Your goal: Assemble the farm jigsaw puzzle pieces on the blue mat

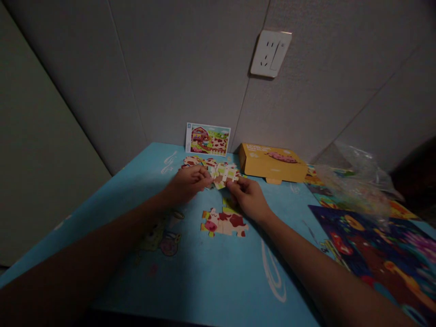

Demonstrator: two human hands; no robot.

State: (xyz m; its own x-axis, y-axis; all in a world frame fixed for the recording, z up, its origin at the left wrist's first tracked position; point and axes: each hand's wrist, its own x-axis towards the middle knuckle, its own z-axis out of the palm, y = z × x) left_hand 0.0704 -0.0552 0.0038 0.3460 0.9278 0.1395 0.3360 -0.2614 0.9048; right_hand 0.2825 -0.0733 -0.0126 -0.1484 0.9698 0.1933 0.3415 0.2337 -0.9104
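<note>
My right hand (248, 195) pinches a light green and white puzzle piece (225, 175) above the far part of the blue table. Beside it my left hand (192, 180) has its fingers closed near the piece's left side; whether they hold something is hidden. Loose puzzle pieces (194, 161) lie just beyond my hands. Nearer to me, joined pieces showing a brown and white cow (225, 223) rest on the table. A picture card (208, 139) with a barn and a cow leans upright against the wall.
A yellow box (272, 162) stands behind my right hand. Crumpled clear plastic (361, 181) and a dark colourful picture sheet (381, 259) lie at the right. A white socket (271, 53) is on the wall above the blue table (211, 277).
</note>
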